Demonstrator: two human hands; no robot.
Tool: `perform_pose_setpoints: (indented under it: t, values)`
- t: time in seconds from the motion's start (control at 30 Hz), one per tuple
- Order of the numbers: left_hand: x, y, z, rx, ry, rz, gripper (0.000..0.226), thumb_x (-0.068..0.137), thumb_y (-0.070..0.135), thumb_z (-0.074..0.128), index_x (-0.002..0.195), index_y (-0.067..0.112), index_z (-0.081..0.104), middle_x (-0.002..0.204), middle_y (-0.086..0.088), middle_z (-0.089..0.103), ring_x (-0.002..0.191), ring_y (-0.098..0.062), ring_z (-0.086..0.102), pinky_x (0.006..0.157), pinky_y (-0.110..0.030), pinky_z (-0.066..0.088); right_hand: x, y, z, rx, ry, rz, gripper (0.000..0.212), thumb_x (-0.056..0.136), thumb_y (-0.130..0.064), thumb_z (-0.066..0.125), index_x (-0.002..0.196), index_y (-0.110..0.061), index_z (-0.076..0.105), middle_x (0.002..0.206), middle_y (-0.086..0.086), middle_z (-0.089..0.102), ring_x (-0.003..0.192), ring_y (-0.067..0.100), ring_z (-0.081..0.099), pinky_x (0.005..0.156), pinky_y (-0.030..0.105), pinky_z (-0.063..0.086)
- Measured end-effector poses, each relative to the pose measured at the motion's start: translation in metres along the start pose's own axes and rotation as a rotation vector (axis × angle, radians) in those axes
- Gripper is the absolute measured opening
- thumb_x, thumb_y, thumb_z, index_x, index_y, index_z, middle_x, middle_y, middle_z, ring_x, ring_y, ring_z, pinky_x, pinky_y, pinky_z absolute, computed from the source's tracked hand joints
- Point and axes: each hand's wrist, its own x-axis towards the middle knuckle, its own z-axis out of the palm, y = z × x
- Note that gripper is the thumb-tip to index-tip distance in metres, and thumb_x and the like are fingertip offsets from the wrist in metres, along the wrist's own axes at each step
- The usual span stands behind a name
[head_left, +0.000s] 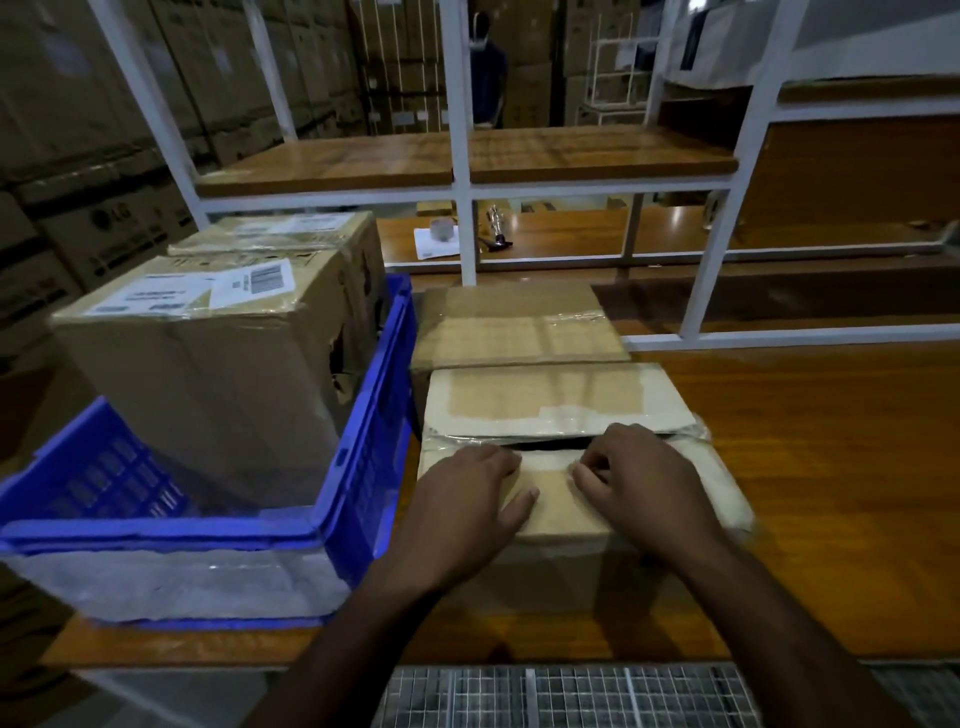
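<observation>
The dark slit between the flaps of the near box shows nothing of the inside. The right hand tucks its fingertips under at the clear tape, so whether they pinch it or only press cannot be told. Both forearms are cut off by the bottom edge. The blue crate runs off the left edge, and the labels on its boxes are too blurred to read. The rear box is half hidden behind the near one. On the far shelf sits perhaps a tape roll, too small to tell.
</observation>
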Motion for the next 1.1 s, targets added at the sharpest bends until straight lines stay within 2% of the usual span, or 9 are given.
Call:
perform_pose_setpoints:
  t: [0.17, 0.27, 0.4, 0.53, 0.63, 0.73, 0.8, 0.9, 1.1]
  values:
    - [0.013, 0.001, -0.002, 0.017, 0.028, -0.02, 0.038, 0.096, 0.053, 0.05, 0.12, 0.029, 0.067, 0.118, 0.013, 0.065, 0.108, -0.006, 0.057, 0.087, -0.031, 0.052, 0.003, 0.008, 0.001, 0.011, -0.029, -0.098, 0.014, 0.089, -0.044, 0.063, 0.095, -0.033, 0.068, 0.093, -0.013, 0.057, 0.089, 0.006, 0.05, 0.065, 0.022, 0.038]
    - [0.023, 0.004, 0.0, -0.017, 0.125, -0.025, 0.043, 0.096, 0.048, 0.056, 0.134, 0.03, 0.058, 0.134, 0.013, 0.058, 0.12, -0.004, 0.053, 0.091, -0.024, 0.049, 0.013, 0.012, 0.003, 0.042, -0.039, -0.168, 0.043, 0.091, -0.047, 0.06, 0.13, -0.03, 0.056, 0.125, -0.008, 0.053, 0.114, 0.01, 0.046, 0.094, 0.028, 0.043]
    - [0.039, 0.001, 0.005, 0.024, 0.179, -0.051, 0.047, 0.097, 0.043, 0.056, 0.141, 0.027, 0.053, 0.142, 0.01, 0.054, 0.127, -0.006, 0.046, 0.095, -0.031, 0.05, 0.029, 0.006, 0.007, 0.122, 0.045, -0.158, 0.054, 0.094, -0.047, 0.058, 0.142, -0.025, 0.049, 0.14, -0.005, 0.053, 0.126, 0.013, 0.047, 0.103, 0.028, 0.037]
    - [0.05, -0.001, 0.014, 0.19, 0.05, -0.051, 0.048, 0.1, 0.049, 0.046, 0.143, 0.027, 0.054, 0.148, 0.01, 0.052, 0.133, -0.012, 0.041, 0.102, -0.036, 0.036, 0.036, 0.009, 0.021, 0.037, -0.123, -0.198, 0.061, 0.099, -0.053, 0.042, 0.152, -0.022, 0.036, 0.158, -0.003, 0.035, 0.146, 0.012, 0.027, 0.118, 0.031, 0.018]
    - [0.053, -0.005, 0.019, 0.208, 0.014, -0.076, 0.047, 0.101, 0.051, 0.043, 0.14, 0.028, 0.057, 0.15, 0.011, 0.051, 0.135, -0.011, 0.041, 0.103, -0.036, 0.033, 0.039, 0.013, 0.027, 0.043, -0.172, -0.188, 0.063, 0.099, -0.057, 0.037, 0.152, -0.022, 0.035, 0.16, -0.004, 0.032, 0.147, 0.01, 0.025, 0.119, 0.031, 0.014]
    - [0.054, -0.006, 0.02, 0.169, 0.04, -0.093, 0.05, 0.101, 0.053, 0.043, 0.141, 0.027, 0.056, 0.149, 0.009, 0.051, 0.136, -0.01, 0.04, 0.106, -0.034, 0.032, 0.046, 0.011, 0.022, 0.031, -0.121, -0.194, 0.055, 0.097, -0.056, 0.045, 0.14, -0.022, 0.052, 0.146, -0.002, 0.052, 0.134, 0.014, 0.044, 0.111, 0.032, 0.032]
    - [0.056, -0.007, 0.021, 0.14, 0.034, -0.112, 0.057, 0.102, 0.054, 0.041, 0.15, 0.023, 0.046, 0.156, 0.006, 0.043, 0.144, -0.011, 0.034, 0.117, -0.034, 0.028, 0.051, 0.01, 0.02, 0.025, -0.091, -0.2, 0.049, 0.097, -0.054, 0.047, 0.132, -0.021, 0.058, 0.138, -0.001, 0.058, 0.126, 0.015, 0.05, 0.104, 0.033, 0.037]
    - [0.06, -0.01, 0.022, 0.161, -0.02, -0.115, 0.055, 0.104, 0.049, 0.038, 0.153, 0.024, 0.041, 0.161, 0.005, 0.035, 0.15, -0.01, 0.026, 0.124, -0.037, 0.017, 0.052, 0.014, 0.024, 0.037, -0.156, -0.2, 0.055, 0.1, -0.05, 0.042, 0.147, -0.022, 0.045, 0.156, -0.004, 0.04, 0.144, 0.012, 0.032, 0.118, 0.035, 0.018]
    - [0.059, -0.012, 0.017, 0.077, 0.153, -0.197, 0.045, 0.098, 0.048, 0.054, 0.131, 0.021, 0.065, 0.14, 0.003, 0.059, 0.129, -0.014, 0.049, 0.109, -0.034, 0.038, 0.061, 0.019, 0.021, 0.07, -0.072, -0.093, 0.038, 0.098, -0.043, 0.05, 0.132, -0.029, 0.058, 0.148, -0.006, 0.048, 0.141, 0.013, 0.033, 0.12, 0.045, 0.016]
